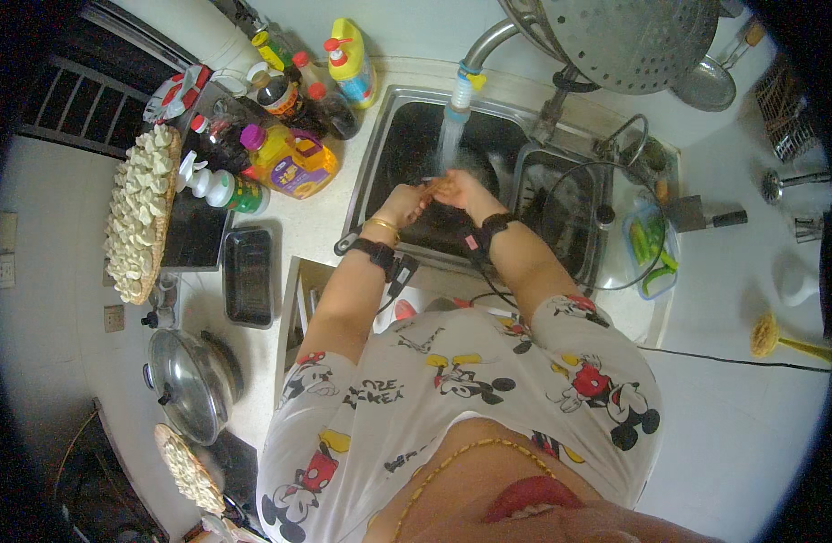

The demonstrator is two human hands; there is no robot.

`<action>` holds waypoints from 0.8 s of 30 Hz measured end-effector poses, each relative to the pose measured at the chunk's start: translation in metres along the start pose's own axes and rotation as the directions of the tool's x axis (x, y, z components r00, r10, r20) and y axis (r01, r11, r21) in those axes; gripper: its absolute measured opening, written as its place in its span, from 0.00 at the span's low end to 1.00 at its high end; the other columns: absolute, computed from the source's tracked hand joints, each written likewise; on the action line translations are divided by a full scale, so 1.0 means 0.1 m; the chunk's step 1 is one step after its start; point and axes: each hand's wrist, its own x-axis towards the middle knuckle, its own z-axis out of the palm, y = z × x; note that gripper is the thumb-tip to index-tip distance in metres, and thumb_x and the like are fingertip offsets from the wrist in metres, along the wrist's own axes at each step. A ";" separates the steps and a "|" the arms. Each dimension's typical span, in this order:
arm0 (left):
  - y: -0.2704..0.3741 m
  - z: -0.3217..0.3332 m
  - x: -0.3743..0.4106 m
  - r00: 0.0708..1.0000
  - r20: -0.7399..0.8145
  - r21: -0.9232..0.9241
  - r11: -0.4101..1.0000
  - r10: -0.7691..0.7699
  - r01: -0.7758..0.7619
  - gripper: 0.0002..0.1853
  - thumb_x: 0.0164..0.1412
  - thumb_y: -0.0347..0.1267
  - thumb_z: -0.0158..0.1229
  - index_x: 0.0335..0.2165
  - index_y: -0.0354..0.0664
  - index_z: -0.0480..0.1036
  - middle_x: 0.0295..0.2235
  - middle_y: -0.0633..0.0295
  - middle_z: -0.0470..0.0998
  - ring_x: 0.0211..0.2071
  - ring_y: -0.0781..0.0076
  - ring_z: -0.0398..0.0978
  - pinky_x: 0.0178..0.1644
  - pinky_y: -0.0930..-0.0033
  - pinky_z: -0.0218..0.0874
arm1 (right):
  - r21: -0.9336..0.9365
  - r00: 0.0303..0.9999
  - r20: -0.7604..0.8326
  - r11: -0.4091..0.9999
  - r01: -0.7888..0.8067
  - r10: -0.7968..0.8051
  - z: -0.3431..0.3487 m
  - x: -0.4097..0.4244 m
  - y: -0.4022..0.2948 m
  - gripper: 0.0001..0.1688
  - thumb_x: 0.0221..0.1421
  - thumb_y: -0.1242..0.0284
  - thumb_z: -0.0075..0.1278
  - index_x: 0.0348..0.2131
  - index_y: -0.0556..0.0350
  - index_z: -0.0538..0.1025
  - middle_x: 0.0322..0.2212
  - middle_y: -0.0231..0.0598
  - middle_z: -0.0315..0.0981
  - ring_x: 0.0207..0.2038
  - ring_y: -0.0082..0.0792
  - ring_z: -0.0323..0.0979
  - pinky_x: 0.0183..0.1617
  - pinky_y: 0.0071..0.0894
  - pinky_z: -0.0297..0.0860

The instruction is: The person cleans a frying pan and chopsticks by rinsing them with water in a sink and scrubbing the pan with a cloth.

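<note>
My left hand (404, 203) and my right hand (458, 189) meet over the large basin of a steel double sink (365, 173). Between their fingers is a small brownish, elongated item (435, 188), too small to name. Water streams from the flexible nozzle (461, 95) of the faucet (487, 46) just beyond my hands. A dark round vessel (485, 166) appears to lie in the basin below them, partly hidden by my right hand and the spray. Each wrist wears a black strap with a device.
Bottles of cooking oil (294, 166), soy sauce (280, 98) and yellow detergent (353, 68) stand left of the sink. A black tray (248, 275) lies nearer. To the right are a glass lid (616, 254), a container of green peppers (639, 237) and a cleaver (687, 213).
</note>
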 end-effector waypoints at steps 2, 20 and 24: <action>0.00 0.07 0.09 0.994 -0.102 0.144 0.988 -0.050 0.064 0.20 0.60 0.43 0.42 0.23 0.39 0.68 0.12 0.70 0.63 0.08 0.81 0.55 0.10 0.78 0.46 | -0.189 0.982 -0.140 0.977 0.096 -0.124 -0.17 -0.07 -0.19 0.14 0.51 0.68 0.43 0.37 0.57 0.63 0.31 0.45 0.60 0.33 0.42 0.60 0.39 0.42 0.61; 0.30 0.18 0.44 0.951 -0.189 -0.260 0.922 0.243 -0.287 0.17 0.60 0.41 0.43 0.43 0.43 0.65 0.34 0.64 0.71 0.33 0.69 0.70 0.38 0.69 0.63 | -0.005 0.957 0.151 0.968 0.250 -0.246 0.53 0.15 -0.75 0.10 0.55 0.70 0.39 0.31 0.61 0.65 0.25 0.40 0.65 0.26 0.36 0.65 0.29 0.29 0.66; 0.40 0.19 0.44 0.958 -0.047 -0.578 0.774 0.284 -0.258 0.19 0.59 0.45 0.43 0.43 0.45 0.64 0.37 0.62 0.71 0.39 0.69 0.69 0.44 0.66 0.62 | -0.102 0.938 0.224 0.950 0.294 -0.266 0.88 0.25 -0.67 0.10 0.52 0.71 0.42 0.24 0.59 0.68 0.13 0.33 0.59 0.15 0.28 0.58 0.18 0.23 0.58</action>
